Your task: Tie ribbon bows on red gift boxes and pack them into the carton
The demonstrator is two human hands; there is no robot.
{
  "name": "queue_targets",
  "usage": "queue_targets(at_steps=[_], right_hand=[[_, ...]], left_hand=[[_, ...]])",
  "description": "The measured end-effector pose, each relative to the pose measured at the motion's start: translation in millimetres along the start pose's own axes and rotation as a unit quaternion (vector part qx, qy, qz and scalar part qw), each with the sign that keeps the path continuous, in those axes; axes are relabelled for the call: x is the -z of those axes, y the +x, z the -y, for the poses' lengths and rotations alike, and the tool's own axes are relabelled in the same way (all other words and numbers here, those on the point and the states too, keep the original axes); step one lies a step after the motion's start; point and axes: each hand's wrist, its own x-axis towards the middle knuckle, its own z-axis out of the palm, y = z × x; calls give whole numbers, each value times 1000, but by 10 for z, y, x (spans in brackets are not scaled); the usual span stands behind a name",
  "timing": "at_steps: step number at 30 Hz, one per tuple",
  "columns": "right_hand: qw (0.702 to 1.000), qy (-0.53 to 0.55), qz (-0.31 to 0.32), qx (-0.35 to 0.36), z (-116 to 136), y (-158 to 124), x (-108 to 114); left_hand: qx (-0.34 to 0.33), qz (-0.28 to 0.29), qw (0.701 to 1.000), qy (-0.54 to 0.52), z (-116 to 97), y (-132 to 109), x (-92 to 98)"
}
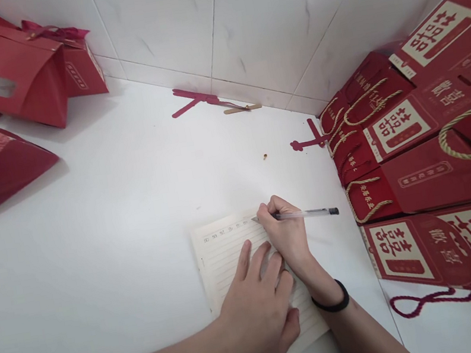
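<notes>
A lined sheet of paper (218, 261) lies on the white table, with a row of small handwritten marks along its top line. My right hand (288, 234) grips a clear pen with a black end cap (314, 212), its tip at the right end of that row. A black band circles my right wrist. Flat on the sheet rests my left hand (261, 305), fingers spread and slightly bent, covering part of the lines. It holds nothing.
Red gift boxes (16, 80) stand at the upper left. Red gift bags with rope handles (408, 183) line the right side. Dark red cut-out pieces (195, 99) and a thin tan stick (242, 109) lie near the tiled wall (156, 27). A small brown bit (265, 156) sits mid-table.
</notes>
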Motion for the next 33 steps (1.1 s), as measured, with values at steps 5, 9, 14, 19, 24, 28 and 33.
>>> queue_targets(at_steps=[5, 9, 14, 19, 24, 28, 33], right_hand=[[1000, -4, 4, 8, -2, 8, 2], [1000, 7, -4, 4, 8, 2, 6], [1000, -9, -6, -4, -7, 1, 0], [1000, -11, -3, 4, -6, 8, 3], [1000, 8, -17, -7, 8, 7, 12], [1000, -12, -11, -6, -1, 8, 6], [1000, 0, -6, -3, -5, -9, -2]], left_hand=[[0, -4, 1000, 2, 1, -6, -14], [-3, -6, 1000, 5, 2, -2, -10], [-4, -7, 1000, 7, 2, 3, -3], [-3, -2, 1000, 5, 3, -6, -11], [-4, 0, 1000, 7, 2, -9, -13], [1, 0, 1000, 11, 0, -6, -11], [1, -2, 1000, 13, -5, -7, -15]])
